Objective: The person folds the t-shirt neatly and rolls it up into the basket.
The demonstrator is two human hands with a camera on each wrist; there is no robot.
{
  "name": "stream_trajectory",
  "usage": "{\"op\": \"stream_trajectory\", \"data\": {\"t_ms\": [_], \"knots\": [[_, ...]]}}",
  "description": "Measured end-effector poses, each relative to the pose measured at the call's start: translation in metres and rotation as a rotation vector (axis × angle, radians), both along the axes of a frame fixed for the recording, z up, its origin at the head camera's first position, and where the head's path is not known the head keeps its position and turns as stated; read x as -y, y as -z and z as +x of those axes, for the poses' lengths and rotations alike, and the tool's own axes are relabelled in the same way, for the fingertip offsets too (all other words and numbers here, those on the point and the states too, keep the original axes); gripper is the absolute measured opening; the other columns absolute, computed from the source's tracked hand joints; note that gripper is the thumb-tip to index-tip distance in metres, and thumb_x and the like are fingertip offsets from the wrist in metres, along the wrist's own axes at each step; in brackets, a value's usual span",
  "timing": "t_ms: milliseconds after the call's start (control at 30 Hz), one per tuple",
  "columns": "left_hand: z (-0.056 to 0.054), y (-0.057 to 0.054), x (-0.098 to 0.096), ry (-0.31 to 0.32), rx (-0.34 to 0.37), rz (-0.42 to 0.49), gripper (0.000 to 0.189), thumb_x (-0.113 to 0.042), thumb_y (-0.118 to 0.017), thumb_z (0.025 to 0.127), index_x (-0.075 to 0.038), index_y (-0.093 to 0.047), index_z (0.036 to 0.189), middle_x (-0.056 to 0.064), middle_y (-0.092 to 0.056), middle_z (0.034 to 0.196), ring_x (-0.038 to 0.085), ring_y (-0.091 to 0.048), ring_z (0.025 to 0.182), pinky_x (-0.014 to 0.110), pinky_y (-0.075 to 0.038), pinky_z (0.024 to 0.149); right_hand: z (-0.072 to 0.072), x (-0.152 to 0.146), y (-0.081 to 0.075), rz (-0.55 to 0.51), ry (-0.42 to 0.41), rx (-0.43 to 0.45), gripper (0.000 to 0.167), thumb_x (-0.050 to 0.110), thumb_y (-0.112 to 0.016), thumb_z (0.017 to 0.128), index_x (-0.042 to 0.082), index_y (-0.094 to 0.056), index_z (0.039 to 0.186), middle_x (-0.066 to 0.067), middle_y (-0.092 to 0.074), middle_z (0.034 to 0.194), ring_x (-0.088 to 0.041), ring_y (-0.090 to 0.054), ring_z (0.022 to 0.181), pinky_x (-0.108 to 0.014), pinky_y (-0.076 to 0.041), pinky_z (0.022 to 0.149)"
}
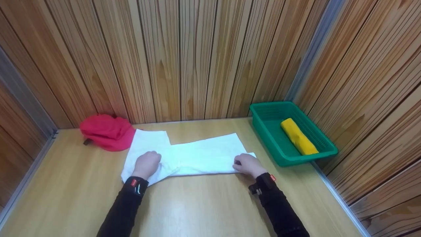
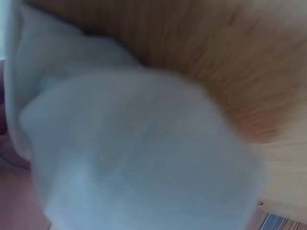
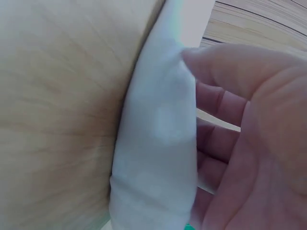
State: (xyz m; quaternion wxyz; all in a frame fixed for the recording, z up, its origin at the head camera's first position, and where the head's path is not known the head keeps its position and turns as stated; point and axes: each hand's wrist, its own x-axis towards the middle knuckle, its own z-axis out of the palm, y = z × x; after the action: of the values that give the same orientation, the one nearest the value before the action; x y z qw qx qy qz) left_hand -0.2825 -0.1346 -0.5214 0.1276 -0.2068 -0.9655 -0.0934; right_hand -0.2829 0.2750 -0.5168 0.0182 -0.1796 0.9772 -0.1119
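Red tags [image 1: 134, 182] on both wrist straps [image 1: 141, 188], txt too small to read. White cloth [image 1: 207, 156] on tbl [image 1: 194, 207], btwn red cap [image 1: 107, 133] & green basket [image 1: 265, 138]. R hand [image 1: 248, 164] pinches edge, thumb vs. fingers; L hand [image 1: 146, 164] grips other end.

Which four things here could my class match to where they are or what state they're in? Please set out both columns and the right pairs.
Things
1. Yellow roll
2. White cloth
3. Red item
4. Green basket

Place or state
A. At the back left, by the wall
B. On the right, with something inside
C. Lying inside another thing
D. Being handled

Pairs: 1-C, 2-D, 3-A, 4-B
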Motion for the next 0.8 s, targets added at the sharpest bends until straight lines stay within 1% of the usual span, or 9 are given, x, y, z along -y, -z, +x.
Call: {"op": "stream_trajectory", "data": {"t_ms": [67, 167, 267, 333, 367, 467, 567, 667, 800], "knots": [[0.003, -0.006, 0.002, 0.003, -0.043, 0.027, 0.012, 0.009, -0.065, 0.079, -0.003, -0.064, 0.075, 0.009, -0.054, 0.067, 0.028, -0.056, 0.065, 0.04, -0.049, 0.058, -0.001, -0.002, 0.0, -0.009, 0.021, 0.0, 0.013, 0.02, -0.067, 0.089, 0.012, -0.064, 0.08, 0.001, -0.056, 0.073, -0.02, -0.052, 0.07, -0.04, -0.046, 0.07], [0.013, -0.012, 0.003, 0.036, -0.151, 0.071, 0.011, 0.009, -0.068, 0.078, -0.001, -0.065, 0.079, 0.008, -0.053, 0.07, 0.026, -0.055, 0.066, 0.036, -0.047, 0.058, -0.003, -0.005, 0.0, -0.02, 0.058, -0.023, 0.013, 0.021, -0.068, 0.09, 0.012, -0.065, 0.082, 0.0, -0.059, 0.075, -0.021, -0.056, 0.072, -0.041, -0.048, 0.072], [0.028, -0.011, 0.005, 0.111, -0.272, 0.097, 0.013, 0.008, -0.07, 0.078, -0.002, -0.062, 0.078, 0.005, -0.049, 0.069, 0.023, -0.049, 0.063, 0.031, -0.042, 0.054, -0.006, -0.008, -0.002, -0.022, 0.094, -0.043, 0.01, 0.02, -0.069, 0.09, 0.011, -0.066, 0.085, -0.001, -0.061, 0.078, -0.022, -0.058, 0.075, -0.042, -0.049, 0.073], [0.04, -0.008, 0.005, 0.168, -0.317, 0.111, 0.015, 0.008, -0.071, 0.077, -0.004, -0.061, 0.077, 0.003, -0.046, 0.068, 0.019, -0.045, 0.061, 0.029, -0.038, 0.053, -0.006, -0.011, -0.003, -0.015, 0.114, -0.049, 0.008, 0.018, -0.07, 0.089, 0.011, -0.066, 0.086, -0.002, -0.061, 0.08, -0.023, -0.059, 0.078, -0.043, -0.049, 0.074], [0.046, -0.006, 0.005, 0.195, -0.322, 0.112, 0.016, 0.008, -0.071, 0.076, -0.005, -0.061, 0.076, 0.002, -0.046, 0.068, 0.018, -0.045, 0.061, 0.028, -0.038, 0.052, -0.006, -0.013, -0.005, -0.01, 0.124, -0.043, 0.007, 0.017, -0.07, 0.089, 0.011, -0.066, 0.087, -0.003, -0.061, 0.081, -0.024, -0.058, 0.079, -0.043, -0.049, 0.075], [0.062, -0.001, 0.007, 0.236, -0.282, 0.097, 0.019, 0.008, -0.073, 0.074, -0.006, -0.06, 0.073, 0.001, -0.049, 0.067, 0.018, -0.048, 0.061, 0.03, -0.042, 0.053, -0.006, -0.016, -0.006, 0.005, 0.143, -0.037, 0.005, 0.014, -0.069, 0.089, 0.01, -0.067, 0.089, -0.006, -0.062, 0.086, -0.026, -0.059, 0.084, -0.044, -0.049, 0.078], [0.073, 0.005, 0.008, 0.205, -0.208, 0.055, 0.019, 0.007, -0.073, 0.072, -0.006, -0.059, 0.07, 0.003, -0.053, 0.068, 0.021, -0.052, 0.062, 0.034, -0.046, 0.054, -0.006, -0.019, -0.005, 0.014, 0.157, -0.043, 0.005, 0.012, -0.068, 0.089, 0.009, -0.068, 0.093, -0.008, -0.063, 0.094, -0.028, -0.059, 0.091, -0.046, -0.049, 0.084], [0.078, 0.01, 0.009, 0.151, -0.141, 0.004, 0.018, 0.005, -0.072, 0.074, -0.005, -0.057, 0.07, 0.005, -0.054, 0.068, 0.024, -0.053, 0.062, 0.038, -0.047, 0.055, -0.005, -0.02, -0.001, 0.024, 0.16, -0.054, 0.009, 0.009, -0.069, 0.089, 0.008, -0.069, 0.097, -0.009, -0.063, 0.098, -0.029, -0.058, 0.096, -0.047, -0.049, 0.086], [0.077, 0.014, 0.01, 0.113, -0.079, -0.023, 0.015, 0.004, -0.072, 0.075, -0.004, -0.059, 0.072, 0.006, -0.056, 0.068, 0.027, -0.054, 0.062, 0.041, -0.047, 0.058, -0.004, -0.021, 0.006, 0.044, 0.143, -0.067, 0.011, 0.005, -0.069, 0.086, 0.01, -0.068, 0.096, -0.008, -0.061, 0.098, -0.03, -0.058, 0.096, -0.047, -0.049, 0.083]]}}
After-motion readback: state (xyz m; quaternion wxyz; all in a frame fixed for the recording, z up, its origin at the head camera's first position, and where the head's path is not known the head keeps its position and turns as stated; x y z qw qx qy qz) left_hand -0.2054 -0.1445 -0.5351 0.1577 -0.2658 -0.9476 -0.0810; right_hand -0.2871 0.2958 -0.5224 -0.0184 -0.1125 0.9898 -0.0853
